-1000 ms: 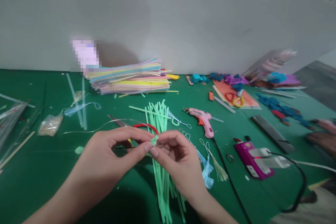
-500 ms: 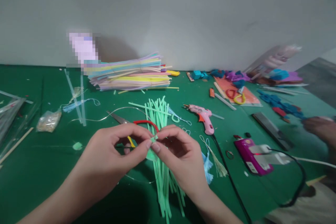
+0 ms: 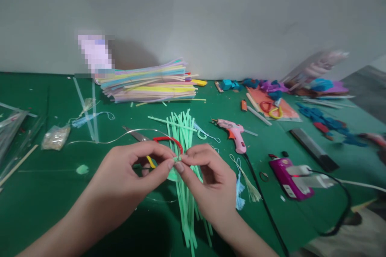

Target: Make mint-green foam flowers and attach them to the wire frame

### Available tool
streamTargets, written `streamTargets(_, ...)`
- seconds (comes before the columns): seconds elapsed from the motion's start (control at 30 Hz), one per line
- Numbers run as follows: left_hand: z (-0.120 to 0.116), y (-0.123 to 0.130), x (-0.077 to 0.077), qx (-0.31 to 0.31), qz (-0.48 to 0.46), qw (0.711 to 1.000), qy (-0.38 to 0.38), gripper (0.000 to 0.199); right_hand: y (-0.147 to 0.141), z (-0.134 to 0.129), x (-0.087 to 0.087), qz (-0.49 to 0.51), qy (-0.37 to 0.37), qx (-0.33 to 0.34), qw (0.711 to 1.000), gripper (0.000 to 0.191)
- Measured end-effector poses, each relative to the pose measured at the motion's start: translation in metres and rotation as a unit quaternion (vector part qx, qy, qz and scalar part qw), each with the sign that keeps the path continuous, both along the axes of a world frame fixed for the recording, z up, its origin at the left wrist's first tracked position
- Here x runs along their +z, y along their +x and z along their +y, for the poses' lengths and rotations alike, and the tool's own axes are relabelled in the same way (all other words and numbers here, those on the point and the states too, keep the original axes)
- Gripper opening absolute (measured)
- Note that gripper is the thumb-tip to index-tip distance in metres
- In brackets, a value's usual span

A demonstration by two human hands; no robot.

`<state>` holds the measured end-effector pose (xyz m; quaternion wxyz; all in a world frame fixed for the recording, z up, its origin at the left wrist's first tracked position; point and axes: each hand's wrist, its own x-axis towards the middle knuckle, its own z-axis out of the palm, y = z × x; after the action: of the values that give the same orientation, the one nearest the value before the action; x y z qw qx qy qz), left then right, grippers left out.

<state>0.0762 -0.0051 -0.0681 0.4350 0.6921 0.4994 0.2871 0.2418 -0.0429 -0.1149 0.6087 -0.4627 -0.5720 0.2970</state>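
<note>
My left hand [image 3: 128, 180] and my right hand [image 3: 208, 184] meet in the middle, thumbs and forefingers pinching a small light-green piece [image 3: 177, 160]. Its exact kind is too small to make out. Just below the fingertips hangs a rounded pale-green bit [image 3: 172, 174]. Under both hands lies a bundle of green stems [image 3: 185, 209] that look like pipe cleaners. Behind the left fingers are scissors [image 3: 165, 139] with red and yellow handles, partly hidden. A thin, shiny wire [image 3: 111, 141] curves out past the left hand.
Pastel stems [image 3: 150, 84] are stacked by the wall. To the right lie a pink glue gun [image 3: 232, 130], tassels [image 3: 247, 182], a purple power block [image 3: 286, 176] with cables and a dark bar [image 3: 313, 150]. Left are a bag of beads [image 3: 56, 137] and a green tuft [image 3: 82, 169].
The wire and the green tuft on the left have shifted left. Both hands keep their pinch with little movement. Another person's hand at the right edge has moved back.
</note>
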Motion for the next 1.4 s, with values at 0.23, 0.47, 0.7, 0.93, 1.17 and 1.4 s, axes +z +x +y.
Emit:
streamTargets(0.23, -0.001, 0.001, -0.001, 0.011, 0.017, 1.0, 0.003, 0.015, 0.001, -0.008, 0.005, -0.173, 0.081, -0.047, 0.98, 0.023)
streamTargets(0.47, 0.002, 0.0, -0.002, 0.019, 0.03, 0.999, 0.021, 0.016, 0.001, -0.008, 0.004, -0.281, 0.158, -0.048, 0.945, 0.034)
streamTargets(0.7, 0.0, -0.001, 0.005, -0.024, 0.009, 0.999, -0.025, 0.016, 0.009, 0.004, 0.003, 0.239, -0.202, 0.134, 0.94, 0.005)
streamTargets(0.93, 0.001, 0.001, 0.005, -0.042, 0.008, 0.999, -0.023, 0.013, 0.014, 0.01, -0.005, 0.296, -0.237, 0.192, 0.905, 0.007)
streamTargets(1.17, -0.001, 0.001, 0.002, -0.038, 0.053, 0.998, 0.027, 0.016, 0.016, 0.01, 0.002, 0.176, -0.158, 0.15, 0.96, 0.015)
streamTargets(1.4, -0.005, 0.003, -0.005, -0.027, 0.053, 0.994, 0.089, 0.015, 0.006, 0.007, 0.005, 0.1, -0.11, 0.104, 0.983, 0.007)
